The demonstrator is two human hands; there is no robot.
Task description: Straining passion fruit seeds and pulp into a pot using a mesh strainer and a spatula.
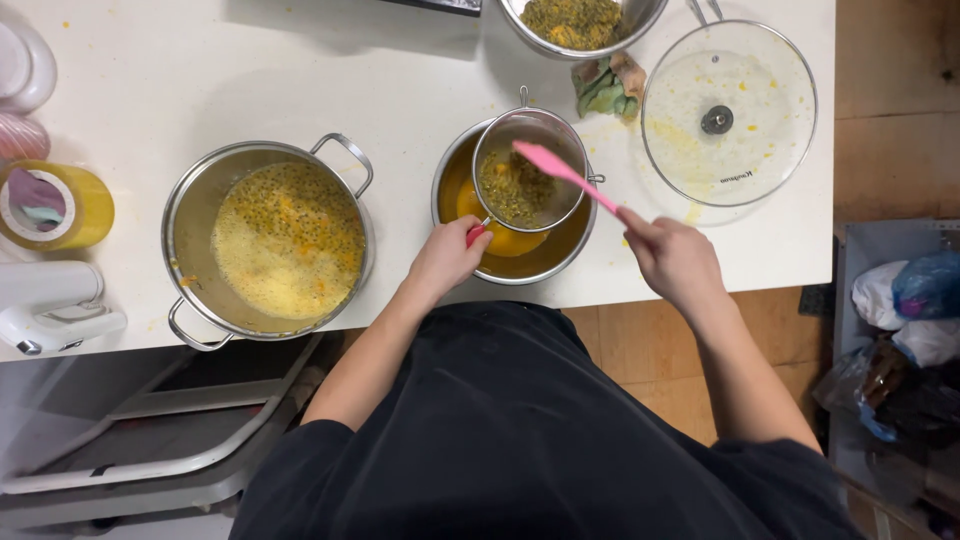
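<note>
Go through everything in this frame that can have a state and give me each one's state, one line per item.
Left hand: closed on the sieve's red handle.
Right hand: gripping the pink spatula, blade tip in the sieve.
Sieve: resting over the steel bowl, holding seedy pulp.
Steel bowl: partly filled with orange juice.
Large pot: uncovered, holding yellow seedy pulp.
Glass lid: off, lying flat on the counter, smeared.
Upper bowl: holding strained seeds.
</note>
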